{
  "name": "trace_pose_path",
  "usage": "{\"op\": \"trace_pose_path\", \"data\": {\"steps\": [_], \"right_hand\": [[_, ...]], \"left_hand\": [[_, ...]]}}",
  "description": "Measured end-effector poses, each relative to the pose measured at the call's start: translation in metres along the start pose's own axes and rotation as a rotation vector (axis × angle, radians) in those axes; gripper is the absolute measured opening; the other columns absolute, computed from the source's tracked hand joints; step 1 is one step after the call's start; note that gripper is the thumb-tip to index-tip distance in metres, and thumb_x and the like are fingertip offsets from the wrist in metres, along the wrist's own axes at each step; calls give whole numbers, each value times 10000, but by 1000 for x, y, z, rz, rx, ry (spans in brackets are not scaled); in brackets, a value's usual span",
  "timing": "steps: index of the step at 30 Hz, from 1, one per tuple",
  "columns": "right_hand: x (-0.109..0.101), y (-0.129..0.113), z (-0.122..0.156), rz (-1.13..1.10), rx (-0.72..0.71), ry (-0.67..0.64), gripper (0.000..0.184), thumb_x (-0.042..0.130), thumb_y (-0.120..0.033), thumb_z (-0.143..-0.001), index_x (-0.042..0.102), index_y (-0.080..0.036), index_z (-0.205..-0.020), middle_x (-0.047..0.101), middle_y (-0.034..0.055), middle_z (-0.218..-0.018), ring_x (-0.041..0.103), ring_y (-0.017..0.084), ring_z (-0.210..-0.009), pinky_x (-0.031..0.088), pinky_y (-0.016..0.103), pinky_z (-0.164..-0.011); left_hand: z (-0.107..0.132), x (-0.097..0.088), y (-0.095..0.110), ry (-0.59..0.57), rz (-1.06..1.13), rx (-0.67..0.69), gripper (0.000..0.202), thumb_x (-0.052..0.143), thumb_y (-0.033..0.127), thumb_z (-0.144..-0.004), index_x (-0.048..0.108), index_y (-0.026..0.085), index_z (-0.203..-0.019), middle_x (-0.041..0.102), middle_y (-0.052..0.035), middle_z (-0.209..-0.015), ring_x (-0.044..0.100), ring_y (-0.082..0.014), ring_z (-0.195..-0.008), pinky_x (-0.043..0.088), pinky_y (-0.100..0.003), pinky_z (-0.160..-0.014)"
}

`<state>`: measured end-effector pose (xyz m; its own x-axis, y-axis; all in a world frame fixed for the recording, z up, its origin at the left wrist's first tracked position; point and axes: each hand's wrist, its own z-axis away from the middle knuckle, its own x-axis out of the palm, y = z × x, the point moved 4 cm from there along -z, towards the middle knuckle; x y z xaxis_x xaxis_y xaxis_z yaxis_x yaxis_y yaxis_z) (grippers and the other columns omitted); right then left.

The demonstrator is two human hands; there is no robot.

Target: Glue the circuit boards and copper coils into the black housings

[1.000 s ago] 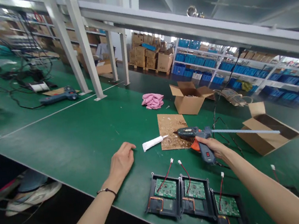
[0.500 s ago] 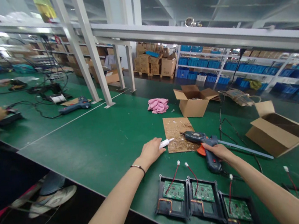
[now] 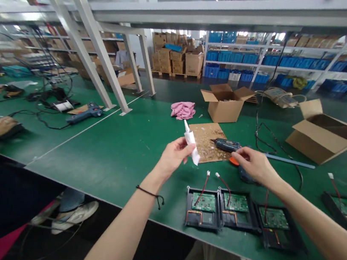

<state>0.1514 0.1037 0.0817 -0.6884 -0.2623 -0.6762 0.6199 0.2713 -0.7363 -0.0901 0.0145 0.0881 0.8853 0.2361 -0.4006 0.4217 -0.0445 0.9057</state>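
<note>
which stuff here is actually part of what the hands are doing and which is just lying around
In use: white tube in the left hand; glue gun under the right hand; cardboard scrap beneath its nozzle; circuit board trays at the near edge.
Lying about: pink cloth; small open carton; large open box; second glue gun, far left.

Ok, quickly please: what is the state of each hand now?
Left hand: closed, holding the white tube upright.
Right hand: over the glue gun handle; grip cannot be told.
</note>
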Motion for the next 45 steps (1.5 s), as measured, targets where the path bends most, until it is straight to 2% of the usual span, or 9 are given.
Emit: {"op": "trace_pose_path", "data": {"steps": [3,5,9,17,20,23,28,35,45], "right_hand": [[30,-35,40,-247,-34,-141,482,481,-611,-809,628,-168,-929,691,74,-862,639,188,-734,492,284,-617],[49,-52,62,-469,-11,-229,516,433,-615,-848,620,-159,-1003,697,75,-881,650,163,-728,509,260,-603],[72,-64,88,-1211,173,-259,379,692,-487,-759,678,-142,-916,697,56,-800,608,93,-627,485,168,-560],[67,-52,89,-1515,306,-117,244,772,-348,-723,674,-184,-874,599,-46,-662,505,32,-539,449,98,-503],[47,-35,93,-1416,267,82,223,760,-352,-734,665,-214,-883,617,-48,-721,514,42,-554,452,124,-502],[25,-18,108,-1051,183,303,218,722,-376,-764,690,-205,-895,666,-4,-815,589,108,-656,504,215,-601],[26,-27,133,-244,-148,239,159,617,-324,-852,719,-252,-951,699,8,-870,618,192,-809,485,306,-727],[46,-44,141,-1,-455,226,186,591,-192,-875,692,-256,-1017,640,1,-784,564,169,-759,398,312,-668],[52,-48,142,103,-537,265,157,606,-160,-868,693,-223,-983,643,1,-772,577,147,-723,377,330,-707]], "left_hand": [[15,12,25,-53,562,4,431,619,409,-776,599,153,-1122,646,-99,-1032,511,-75,-607,356,-181,-449],[23,22,35,-101,711,-7,447,676,379,-734,611,170,-1123,648,-94,-1040,503,-70,-608,350,-171,-444],[34,38,41,-189,774,-36,495,704,355,-712,602,179,-1163,670,-84,-964,466,-57,-548,353,-180,-440],[53,45,35,-201,659,-23,451,665,335,-752,587,189,-1172,655,-66,-962,572,-119,-728,435,-212,-554],[67,30,13,-129,590,-70,447,650,311,-762,572,191,-1185,641,-75,-1031,570,-119,-760,446,-217,-584],[85,6,-23,83,481,-147,384,629,291,-769,593,177,-1134,632,-82,-1085,545,-99,-718,434,-211,-573],[100,-16,-74,327,195,-229,258,571,296,-804,636,156,-1010,666,-53,-973,537,-97,-691,429,-218,-607],[84,-5,-94,374,-92,-154,219,509,233,-818,663,175,-963,664,-31,-910,571,-115,-736,471,-238,-672],[86,-5,-103,402,-74,-132,215,497,224,-830,671,169,-946,679,-40,-877,606,-119,-748,486,-254,-713]]}}
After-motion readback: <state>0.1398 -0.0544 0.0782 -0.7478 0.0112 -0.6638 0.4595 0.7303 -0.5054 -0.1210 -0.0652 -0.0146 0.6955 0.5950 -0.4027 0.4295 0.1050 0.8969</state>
